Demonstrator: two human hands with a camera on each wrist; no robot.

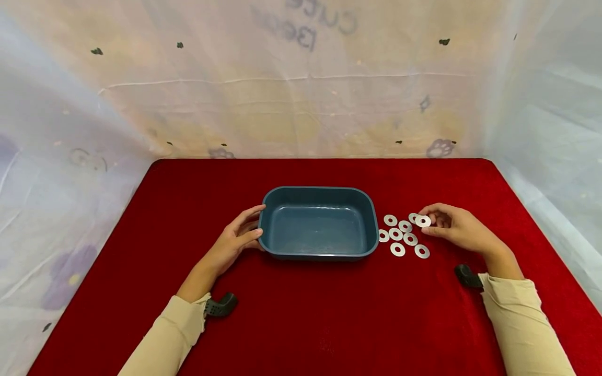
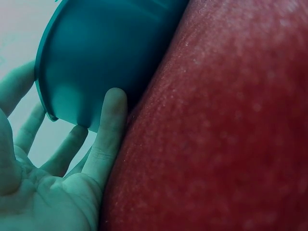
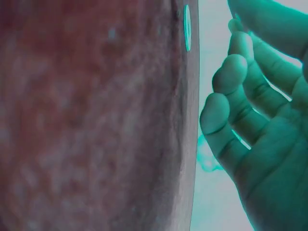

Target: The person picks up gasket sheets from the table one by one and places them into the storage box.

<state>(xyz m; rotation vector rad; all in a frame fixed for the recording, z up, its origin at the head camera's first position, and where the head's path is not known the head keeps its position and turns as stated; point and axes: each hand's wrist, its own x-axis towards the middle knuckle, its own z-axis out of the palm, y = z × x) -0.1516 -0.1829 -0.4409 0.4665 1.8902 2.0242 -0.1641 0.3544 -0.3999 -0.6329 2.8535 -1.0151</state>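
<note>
A dark blue-grey rectangular basin (image 1: 319, 256) rests in the middle of the red cloth. My left hand (image 1: 235, 236) touches its left end, thumb and index fingertip at the rim; in the left wrist view, extended fingers (image 2: 111, 120) lie against the outer wall (image 2: 91, 57). To the basin's right, several flat metal washers (image 1: 397, 249) lie loosely spread, some overlapping. One washer (image 1: 423, 221) is pinched between the thumb and index finger of my right hand (image 1: 463, 230), partly over another washer. That grip is cut off in the right wrist view, where the other fingers (image 3: 231, 72) are curled.
Red cloth (image 1: 324, 308) covers the table and reaches the back wall. Printed pale sheets (image 1: 301, 104) hang behind and on both sides. A black wrist device (image 1: 221, 305) sits by the left cuff, another (image 1: 467, 277) by the right.
</note>
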